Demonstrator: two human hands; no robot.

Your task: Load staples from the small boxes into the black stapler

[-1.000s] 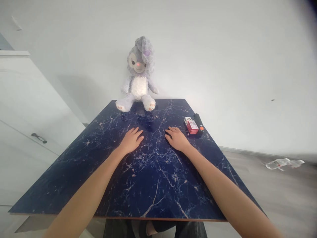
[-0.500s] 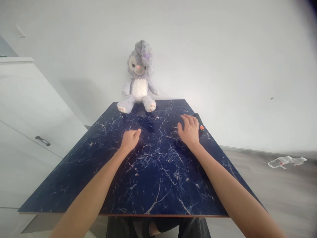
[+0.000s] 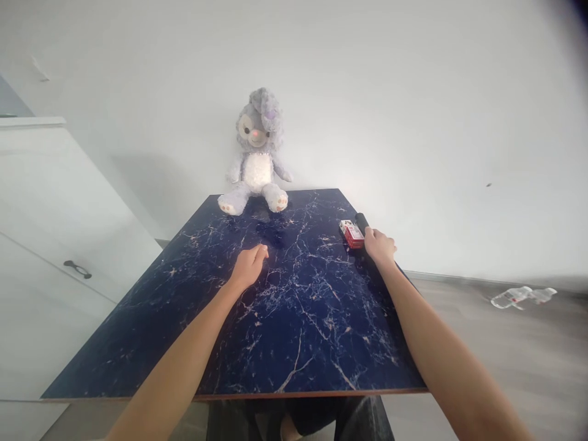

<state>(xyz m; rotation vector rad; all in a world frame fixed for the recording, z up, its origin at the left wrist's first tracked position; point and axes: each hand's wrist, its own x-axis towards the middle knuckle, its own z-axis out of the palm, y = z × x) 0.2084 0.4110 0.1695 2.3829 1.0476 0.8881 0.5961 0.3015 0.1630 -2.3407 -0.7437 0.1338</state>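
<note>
My right hand [image 3: 380,246] is at the table's right edge, its fingers wrapped round a dark, rod-shaped thing [image 3: 361,221]. Only the far end of that thing shows; the hand covers the rest, so its kind is unclear. Just left of the hand lies a small red and white box [image 3: 352,234], flat on the blue marbled table [image 3: 294,331]. Near the middle of the table, my left hand [image 3: 250,264] is closed in a loose fist, thumb against the fingers, and nothing shows in it.
A grey plush toy [image 3: 258,171] sits at the table's far edge against the wall. To the left stands a white cabinet [image 3: 55,202] with a dark handle. On the floor at right lies a clear plastic bottle [image 3: 512,297].
My right hand has moved right and closed on the dark rod-shaped thing, uncovering the red and white box. My left hand has shifted slightly right and nearer, still closed.
</note>
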